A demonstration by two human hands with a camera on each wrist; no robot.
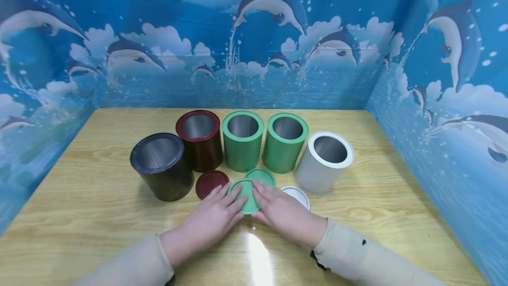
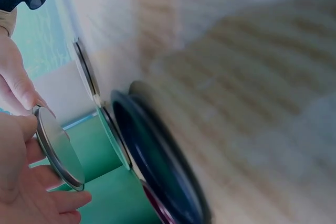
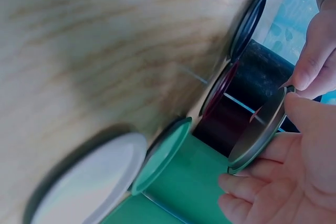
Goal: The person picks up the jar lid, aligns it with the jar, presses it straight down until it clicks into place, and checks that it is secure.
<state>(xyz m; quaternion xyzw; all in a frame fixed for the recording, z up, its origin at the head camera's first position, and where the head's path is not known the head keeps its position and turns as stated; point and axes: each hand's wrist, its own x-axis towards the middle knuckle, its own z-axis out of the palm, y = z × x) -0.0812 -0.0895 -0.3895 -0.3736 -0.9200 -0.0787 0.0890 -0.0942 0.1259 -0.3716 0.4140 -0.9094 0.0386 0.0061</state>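
Observation:
Both hands hold a green lid (image 1: 248,197) between them, close over the table. My left hand (image 1: 210,220) grips its left edge, fingers spread over the top and thumb at the near side. The right hand (image 1: 283,213) grips the right edge the same way. In the wrist views the held lid (image 3: 260,129) shows its metal underside, tilted. A second green lid (image 1: 260,175) lies just behind it, with a dark red lid (image 1: 210,183) on the left and a white lid (image 1: 296,195) on the right. A black lid (image 3: 249,27) is hidden under my left hand in the head view.
Lidless canisters stand in an arc behind the lids: black (image 1: 168,184), dark red (image 1: 204,153), green (image 1: 242,153), another green (image 1: 283,156) and white (image 1: 317,173). A dolphin-print curtain (image 1: 254,83) borders the wooden table (image 1: 397,215) at the back and sides.

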